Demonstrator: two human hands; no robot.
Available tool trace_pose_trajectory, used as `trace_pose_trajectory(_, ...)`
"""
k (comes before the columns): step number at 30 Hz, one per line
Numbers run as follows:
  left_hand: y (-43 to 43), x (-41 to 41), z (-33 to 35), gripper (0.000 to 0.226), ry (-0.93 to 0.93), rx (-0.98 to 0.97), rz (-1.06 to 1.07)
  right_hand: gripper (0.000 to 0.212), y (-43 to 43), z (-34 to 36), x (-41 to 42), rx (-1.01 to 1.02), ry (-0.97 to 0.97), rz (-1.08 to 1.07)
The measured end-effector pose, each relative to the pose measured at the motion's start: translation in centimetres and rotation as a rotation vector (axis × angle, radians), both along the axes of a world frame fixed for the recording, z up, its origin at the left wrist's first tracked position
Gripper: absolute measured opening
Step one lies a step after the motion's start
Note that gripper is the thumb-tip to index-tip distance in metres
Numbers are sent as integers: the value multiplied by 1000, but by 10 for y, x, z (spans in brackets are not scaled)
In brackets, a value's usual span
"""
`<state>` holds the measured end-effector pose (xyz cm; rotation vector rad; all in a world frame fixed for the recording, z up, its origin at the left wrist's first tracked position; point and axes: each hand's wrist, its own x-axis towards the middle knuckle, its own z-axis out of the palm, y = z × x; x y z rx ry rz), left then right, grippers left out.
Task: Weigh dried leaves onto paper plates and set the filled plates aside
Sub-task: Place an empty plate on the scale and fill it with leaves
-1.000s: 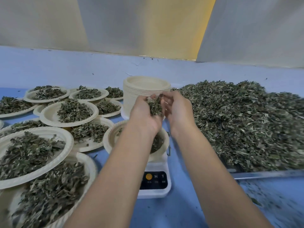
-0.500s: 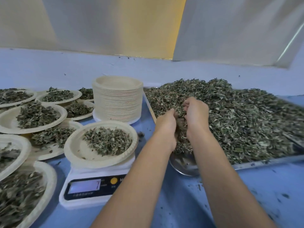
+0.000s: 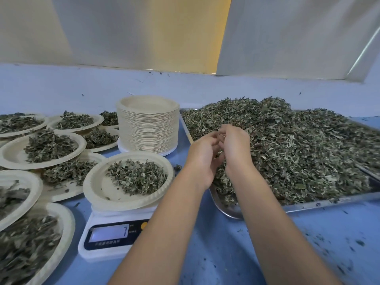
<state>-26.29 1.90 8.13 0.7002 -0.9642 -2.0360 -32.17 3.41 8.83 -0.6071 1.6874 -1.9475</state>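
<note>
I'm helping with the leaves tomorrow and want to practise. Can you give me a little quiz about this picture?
1. True or false: the plate on the scale is empty.
2. The left hand and right hand are over: A the metal tray; B the scale; C the stack of empty plates.
3. Which digit shows on the scale's display?
Key: 1 false, it holds dried leaves. 2 A. 3 the digit 7.

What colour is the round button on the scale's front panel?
Orange-yellow: the button on the scale, head view, half hidden by the left forearm.
</note>
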Motion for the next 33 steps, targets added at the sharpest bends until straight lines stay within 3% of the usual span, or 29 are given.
trace_pose_trajectory(4,-2,20,7,32,5,-55,81,33,1,1,14,-47,75,-28)
trace_pose_trajectory(10,-24,89,23,26,-28,-255,235,18,-17,-10,46,40,168,106)
trace_pose_trajectory(15,-45,150,16,38,-376,-379,577,34,-28,-12,77,80,269,116)
trace_pose_trajectory(20,-56,184,-5,44,-503,-286,701,25,-31,-23,84,118,251,143)
trace_pose_trajectory(26,-55,187,-20,42,-552,-187,653,35,-27,-35,81,134,198,183)
trace_pose_trajectory(33,-54,182,-25,39,-452,-22,565,20,-30,-39,87,158,126,213)
